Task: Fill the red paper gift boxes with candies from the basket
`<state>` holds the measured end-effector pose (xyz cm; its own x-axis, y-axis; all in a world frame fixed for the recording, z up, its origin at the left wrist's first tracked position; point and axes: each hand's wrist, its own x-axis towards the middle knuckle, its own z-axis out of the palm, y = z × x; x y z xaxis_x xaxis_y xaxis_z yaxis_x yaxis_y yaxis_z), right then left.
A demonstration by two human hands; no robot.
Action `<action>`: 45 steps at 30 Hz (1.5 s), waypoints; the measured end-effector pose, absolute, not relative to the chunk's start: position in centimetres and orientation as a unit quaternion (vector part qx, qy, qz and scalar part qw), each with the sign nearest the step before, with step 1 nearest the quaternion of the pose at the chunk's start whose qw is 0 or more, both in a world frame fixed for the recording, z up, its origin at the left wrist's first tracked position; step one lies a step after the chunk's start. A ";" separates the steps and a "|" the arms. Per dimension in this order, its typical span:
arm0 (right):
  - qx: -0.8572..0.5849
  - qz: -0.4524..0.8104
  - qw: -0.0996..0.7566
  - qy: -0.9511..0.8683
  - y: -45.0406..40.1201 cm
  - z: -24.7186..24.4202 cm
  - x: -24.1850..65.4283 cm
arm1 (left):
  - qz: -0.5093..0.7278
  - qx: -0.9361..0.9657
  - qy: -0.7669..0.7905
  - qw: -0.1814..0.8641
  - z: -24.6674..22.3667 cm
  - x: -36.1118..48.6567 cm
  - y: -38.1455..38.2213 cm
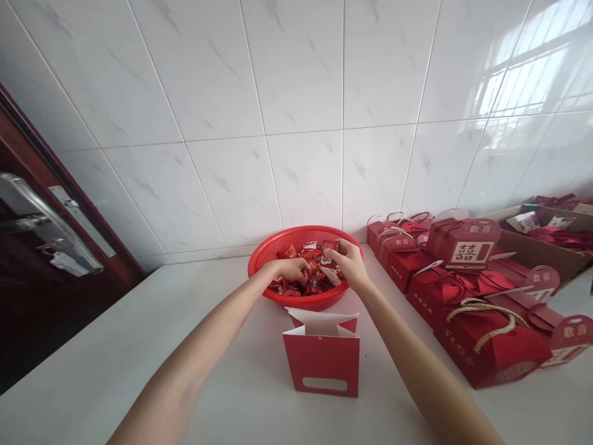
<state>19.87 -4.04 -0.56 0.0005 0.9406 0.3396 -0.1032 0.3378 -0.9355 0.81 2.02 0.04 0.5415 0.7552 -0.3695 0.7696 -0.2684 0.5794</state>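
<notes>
A red plastic basket (319, 303) with a perforated wall stands against the tiled wall and holds many small wrapped candies (313, 285), mostly red. My left hand (293, 270) reaches in from the left, its fingers curled down among the candies; what they grip is hidden. Over the basket's right side, my right hand (351, 262) has thumb and fingers closed on a small wrapped candy (330, 258) with a pale label. In front of the basket, a red paper gift box (323, 364) stands upright with its top open, a white inside and a slot low on its front. Neither hand touches it.
Several red gift boxes (491, 346) with rope handles and ribbons cluster on the right of the white table (222, 383). Behind them sits a cardboard carton (523, 250) with red items. A dark red door (28, 272) with a metal handle is at left.
</notes>
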 end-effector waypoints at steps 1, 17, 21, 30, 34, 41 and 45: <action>-0.376 0.436 0.600 -0.556 -4.0 -0.6 19.9 | -0.001 0.799 0.471 0.374 0.2 0.8 1.9; -0.371 0.447 0.639 -0.504 -3.1 -1.0 19.9 | 0.287 0.756 0.427 0.404 0.9 0.5 1.6; -0.367 0.446 0.643 -0.504 -2.9 -1.4 20.0 | 0.282 0.754 0.455 0.382 0.4 0.3 1.5; -0.367 0.443 0.633 -0.518 -3.2 -1.2 20.1 | 0.252 0.757 0.477 0.369 -0.3 0.2 1.8; -0.367 0.448 0.625 -0.524 -3.5 -0.9 20.1 | 0.255 0.758 0.466 0.378 -0.3 0.2 2.2; -0.375 0.435 0.624 -0.530 -3.5 -0.8 20.1 | 0.258 0.752 0.475 0.378 -0.4 0.0 2.0; -0.380 0.439 0.615 -0.534 -3.5 -0.8 20.2 | 0.251 0.759 0.458 0.390 0.2 0.3 1.1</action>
<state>20.15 -3.52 -0.77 0.0449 0.9450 0.3240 -0.1340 0.3271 -0.9355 0.26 1.07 0.20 0.4546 0.8904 0.0249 0.4985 -0.2775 0.8213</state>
